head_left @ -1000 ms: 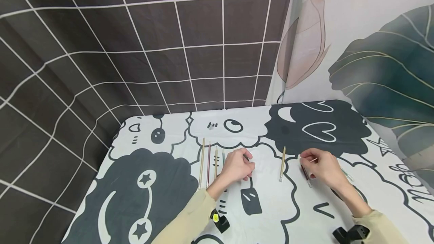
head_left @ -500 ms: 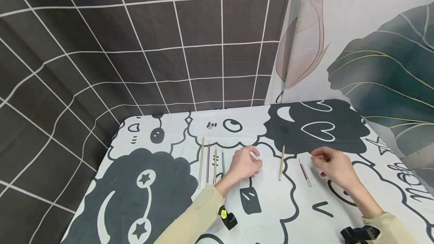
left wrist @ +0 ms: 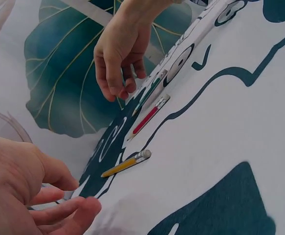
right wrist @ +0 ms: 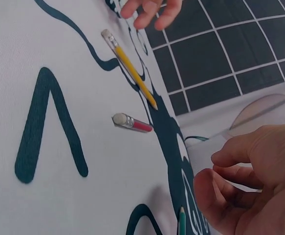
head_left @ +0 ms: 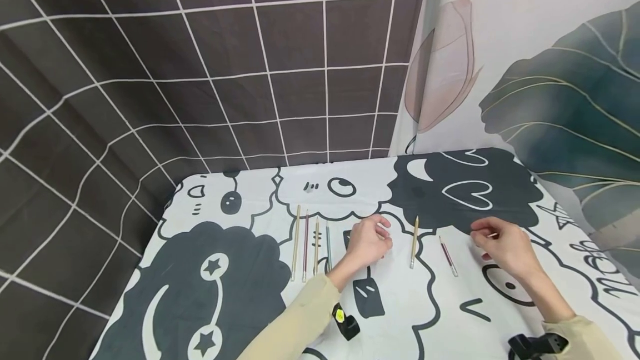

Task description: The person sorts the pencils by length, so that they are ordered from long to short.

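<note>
My left hand (head_left: 369, 240) hovers above the cloth with loosely bent fingers, holding nothing. It is between a row of pencils on its left and a yellow pencil (head_left: 414, 243) on its right. Beyond that yellow one lies a red pencil (head_left: 448, 257), tilted, its eraser end toward me. My right hand (head_left: 507, 246) is just right of the red pencil, fingers relaxed and apart from it. A green pencil (right wrist: 182, 223) lies near the right hand in the right wrist view; in the head view that hand hides it.
Left of my left hand, a long yellow pencil (head_left: 295, 246), a red one (head_left: 305, 249), a shorter yellow one (head_left: 316, 249) and a green one (head_left: 328, 246) lie side by side. A cartoon-print cloth (head_left: 400, 304) covers the table; a dark grid curtain (head_left: 295, 93) hangs behind.
My right hand has moved right, away from the red pencil, and uncovered it. My left hand has shifted right, away from the row, showing more of the green pencil there.
</note>
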Demonstrator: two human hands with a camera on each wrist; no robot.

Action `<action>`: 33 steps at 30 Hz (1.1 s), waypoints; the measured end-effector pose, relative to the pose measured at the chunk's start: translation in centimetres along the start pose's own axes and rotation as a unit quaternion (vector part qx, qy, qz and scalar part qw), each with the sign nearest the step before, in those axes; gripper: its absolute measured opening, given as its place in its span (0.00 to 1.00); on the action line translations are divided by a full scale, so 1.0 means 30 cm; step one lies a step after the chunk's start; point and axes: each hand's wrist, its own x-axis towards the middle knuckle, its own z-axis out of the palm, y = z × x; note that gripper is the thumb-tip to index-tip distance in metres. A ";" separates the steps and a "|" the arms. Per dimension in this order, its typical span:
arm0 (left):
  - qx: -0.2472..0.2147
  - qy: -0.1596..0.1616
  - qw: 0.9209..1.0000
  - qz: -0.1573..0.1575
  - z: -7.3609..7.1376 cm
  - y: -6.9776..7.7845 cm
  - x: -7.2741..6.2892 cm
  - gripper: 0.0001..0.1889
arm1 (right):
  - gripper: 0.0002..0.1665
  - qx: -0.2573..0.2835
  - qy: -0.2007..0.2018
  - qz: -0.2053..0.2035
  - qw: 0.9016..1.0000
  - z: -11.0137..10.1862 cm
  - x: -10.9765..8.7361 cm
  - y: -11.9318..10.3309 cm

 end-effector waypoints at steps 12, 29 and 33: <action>0.034 0.033 0.999 0.011 0.062 0.008 0.018 0.13 | 0.10 -0.012 0.013 0.007 1.000 -0.014 0.002 0.033; 0.043 0.040 0.998 -0.004 0.129 0.032 0.032 0.13 | 0.10 -0.043 0.043 0.013 0.998 -0.023 0.003 0.089; 0.042 0.038 0.998 -0.003 0.143 0.037 0.038 0.14 | 0.10 -0.044 0.046 0.014 0.998 -0.028 0.007 0.100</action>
